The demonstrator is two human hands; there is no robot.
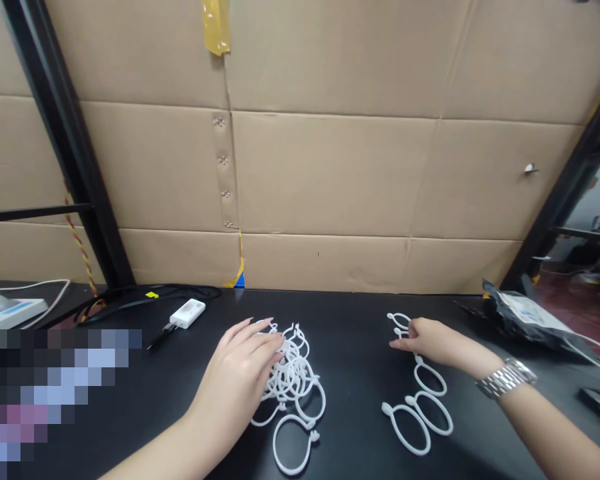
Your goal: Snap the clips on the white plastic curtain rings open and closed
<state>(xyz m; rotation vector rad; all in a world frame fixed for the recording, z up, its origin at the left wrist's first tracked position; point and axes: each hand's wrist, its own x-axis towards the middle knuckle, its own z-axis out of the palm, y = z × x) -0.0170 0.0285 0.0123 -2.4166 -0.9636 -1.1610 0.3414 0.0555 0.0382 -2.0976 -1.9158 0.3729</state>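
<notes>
Black tabletop (350,407) spans the view. Nearest, one loose white ring (275,448) lies just before a tangled pile of rings (291,373). Over the pile's left side rests the left hand (247,363), fingers loosely curved; whether they grip a ring, I cannot tell. Well apart, laid-out rings (411,401) form a rough column; at its farther part the right hand (423,339) is narrow, its hold unclear. Sorting singles out seems in hand; the next move likely calls for releasing without nudging neighbours. Cardboard (330,173) stands behind.
</notes>
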